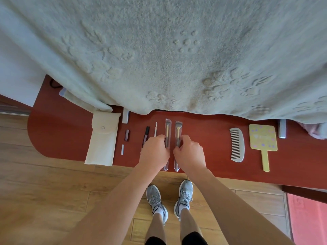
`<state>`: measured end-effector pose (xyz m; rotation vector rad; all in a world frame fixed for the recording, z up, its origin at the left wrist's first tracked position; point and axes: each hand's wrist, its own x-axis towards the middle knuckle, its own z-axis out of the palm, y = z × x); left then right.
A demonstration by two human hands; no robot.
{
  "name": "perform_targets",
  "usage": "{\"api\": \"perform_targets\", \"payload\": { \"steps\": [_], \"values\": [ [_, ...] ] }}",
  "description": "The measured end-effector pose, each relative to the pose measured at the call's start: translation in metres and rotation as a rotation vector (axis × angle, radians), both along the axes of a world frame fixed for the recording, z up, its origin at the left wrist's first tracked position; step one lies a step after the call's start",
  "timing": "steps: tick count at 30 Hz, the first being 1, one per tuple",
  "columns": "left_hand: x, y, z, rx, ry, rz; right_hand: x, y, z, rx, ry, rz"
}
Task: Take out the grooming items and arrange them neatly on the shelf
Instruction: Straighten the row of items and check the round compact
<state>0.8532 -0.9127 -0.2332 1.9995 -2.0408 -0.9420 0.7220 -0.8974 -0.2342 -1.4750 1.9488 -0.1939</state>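
Red-brown shelf [58,131] runs left to right below the hanging edge of a pale blanket [159,50]. At far left a cream pouch [101,138] lies flat, snap flap closed. Just to its right are a dark lipstick tube [126,134] and, nearer, a small pale piece [122,149], the two apart. Next come a dark pen-like stick [146,132] and a thin white stick [155,129], roughly parallel; their near ends are hidden by the left hand [154,151]. That hand has its fingers curled, pinching the handle of the left brush [167,128], which is in a clear sleeve. The right hand [190,152] pinches the right brush [178,129] likewise. Both brushes lie side by side at mid-shelf, bristles far. Well apart to the right lie a grey comb [238,145], then a yellow hand mirror [262,138], handle near.
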Motion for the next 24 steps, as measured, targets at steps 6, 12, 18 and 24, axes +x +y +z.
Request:
{"api": "perform_targets", "payload": {
  "steps": [6,12,18,24],
  "values": [
    [-0.009,0.001,0.003,0.0,0.024,-0.03,-0.009,0.003,0.001,0.006,0.002,-0.048],
    [-0.015,0.003,0.003,-0.01,0.015,-0.035,-0.015,0.006,0.0,0.003,-0.01,-0.059],
    [-0.015,0.004,0.002,-0.016,0.014,-0.03,-0.015,0.006,-0.001,-0.004,-0.013,-0.058],
    [-0.015,0.005,0.001,-0.016,0.02,-0.015,-0.016,0.005,-0.002,-0.005,-0.017,-0.052]
  ]
}}
